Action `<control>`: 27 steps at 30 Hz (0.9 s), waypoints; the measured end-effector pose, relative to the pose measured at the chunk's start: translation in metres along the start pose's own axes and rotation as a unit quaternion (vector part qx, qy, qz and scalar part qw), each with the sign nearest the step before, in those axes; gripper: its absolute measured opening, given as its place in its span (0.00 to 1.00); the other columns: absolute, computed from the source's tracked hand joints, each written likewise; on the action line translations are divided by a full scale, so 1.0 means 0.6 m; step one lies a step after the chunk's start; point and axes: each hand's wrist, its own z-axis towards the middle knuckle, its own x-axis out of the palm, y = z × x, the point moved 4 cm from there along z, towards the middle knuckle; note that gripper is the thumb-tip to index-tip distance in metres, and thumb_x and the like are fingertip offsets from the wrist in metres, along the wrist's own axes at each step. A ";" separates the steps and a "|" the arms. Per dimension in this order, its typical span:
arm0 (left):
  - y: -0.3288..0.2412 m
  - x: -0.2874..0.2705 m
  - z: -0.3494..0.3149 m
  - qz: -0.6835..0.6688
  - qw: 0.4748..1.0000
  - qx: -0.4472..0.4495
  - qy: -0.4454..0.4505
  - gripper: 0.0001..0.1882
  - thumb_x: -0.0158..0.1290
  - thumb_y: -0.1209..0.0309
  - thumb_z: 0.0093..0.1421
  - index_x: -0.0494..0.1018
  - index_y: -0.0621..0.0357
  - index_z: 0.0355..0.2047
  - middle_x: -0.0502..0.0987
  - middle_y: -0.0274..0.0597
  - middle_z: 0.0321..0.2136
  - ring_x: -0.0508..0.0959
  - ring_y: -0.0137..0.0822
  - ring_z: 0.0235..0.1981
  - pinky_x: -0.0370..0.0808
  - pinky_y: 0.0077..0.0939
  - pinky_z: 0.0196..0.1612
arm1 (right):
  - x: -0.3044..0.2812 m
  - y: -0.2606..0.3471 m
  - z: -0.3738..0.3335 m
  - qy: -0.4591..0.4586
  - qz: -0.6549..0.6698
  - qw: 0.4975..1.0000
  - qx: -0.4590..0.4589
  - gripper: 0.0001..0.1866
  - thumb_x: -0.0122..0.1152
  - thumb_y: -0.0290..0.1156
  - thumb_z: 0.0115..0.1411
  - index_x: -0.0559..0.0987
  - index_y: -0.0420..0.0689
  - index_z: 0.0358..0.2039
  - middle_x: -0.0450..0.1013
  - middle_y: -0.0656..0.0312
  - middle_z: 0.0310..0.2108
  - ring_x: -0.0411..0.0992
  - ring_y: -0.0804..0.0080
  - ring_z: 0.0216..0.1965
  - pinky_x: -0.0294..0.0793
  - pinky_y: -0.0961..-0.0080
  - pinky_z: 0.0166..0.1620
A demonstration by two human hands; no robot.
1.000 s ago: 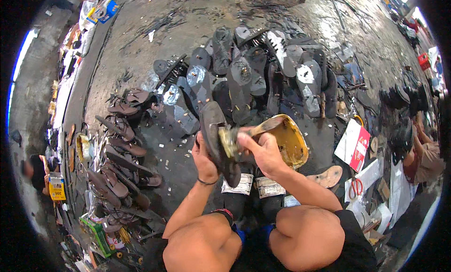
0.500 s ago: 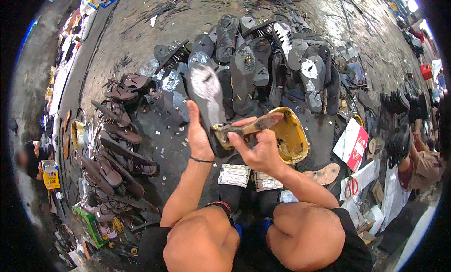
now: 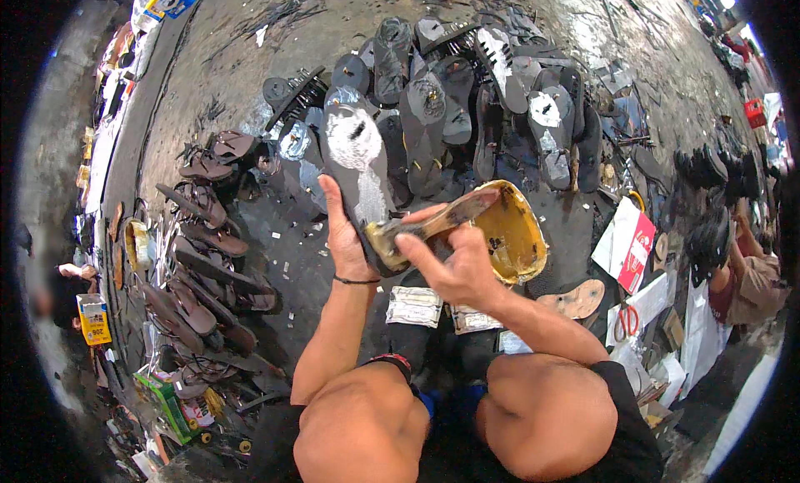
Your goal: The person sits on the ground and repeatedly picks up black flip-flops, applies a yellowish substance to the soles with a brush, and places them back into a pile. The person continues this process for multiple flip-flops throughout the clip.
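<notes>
My left hand point(image 3: 348, 245) is closed around the near end of a dark sandal sole point(image 3: 335, 129), its thumb along the left edge. A white patch with a dark slit covers the sole's far end, and a shiny wet-looking strip runs down its middle. My right hand point(image 3: 458, 262) grips a flat brush point(image 3: 437, 222) with a wooden handle, forefinger stretched along it. The yellowish, glue-caked brush tip presses on the sole's near end. Just behind my right hand sits a yellow tub point(image 3: 527, 245) with dark smears inside.
Several dark soles point(image 3: 427, 133) lie beyond my hands, some with white patches. Strapped sandals point(image 3: 196, 308) are heaped at left. To the right are red-handled scissors point(image 3: 626, 323), a tan sole-shaped piece point(image 3: 575, 301) and a red-and-white packet point(image 3: 629, 245). Other people sit at both sides.
The sole has shifted slightly left and its top face now shows more squarely. The brush tip has moved slightly left and stays at the near end.
</notes>
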 end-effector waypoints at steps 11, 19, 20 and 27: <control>0.036 -0.103 0.016 0.061 0.997 -0.057 -0.004 0.30 0.42 0.46 0.71 0.71 0.57 0.58 0.78 0.43 0.52 0.80 0.42 0.47 0.77 0.39 0.51 | 0.001 -0.047 -0.004 0.018 0.047 0.991 0.127 0.14 0.68 0.32 0.62 0.80 0.38 0.44 0.80 0.58 0.36 0.77 0.74 0.38 0.76 0.73 0.43; -0.117 -0.198 0.165 0.013 0.989 0.116 -0.089 0.34 0.53 0.47 0.67 0.64 0.56 0.64 0.68 0.44 0.62 0.70 0.37 0.61 0.68 0.34 0.59 | -0.050 -0.082 -0.040 -0.025 -0.085 0.981 0.174 0.12 0.65 0.31 0.64 0.79 0.39 0.45 0.73 0.69 0.33 0.68 0.83 0.33 0.67 0.83 0.38; -0.121 -0.207 0.158 0.017 0.972 0.147 -0.184 0.36 0.56 0.48 0.65 0.63 0.57 0.65 0.67 0.44 0.64 0.68 0.36 0.62 0.67 0.31 0.58 | -0.072 -0.094 -0.044 -0.053 -0.099 0.983 0.147 0.14 0.67 0.31 0.63 0.79 0.39 0.47 0.77 0.65 0.34 0.73 0.79 0.36 0.73 0.77 0.41; -0.403 -0.312 0.091 0.587 0.446 0.455 -0.499 0.31 0.65 0.58 0.54 0.65 0.60 0.51 0.71 0.49 0.47 0.70 0.49 0.53 0.66 0.45 0.58 | -0.230 -0.136 -0.089 -0.087 -0.507 0.857 0.034 0.14 0.68 0.32 0.60 0.80 0.41 0.44 0.79 0.53 0.41 0.77 0.60 0.41 0.74 0.63 0.48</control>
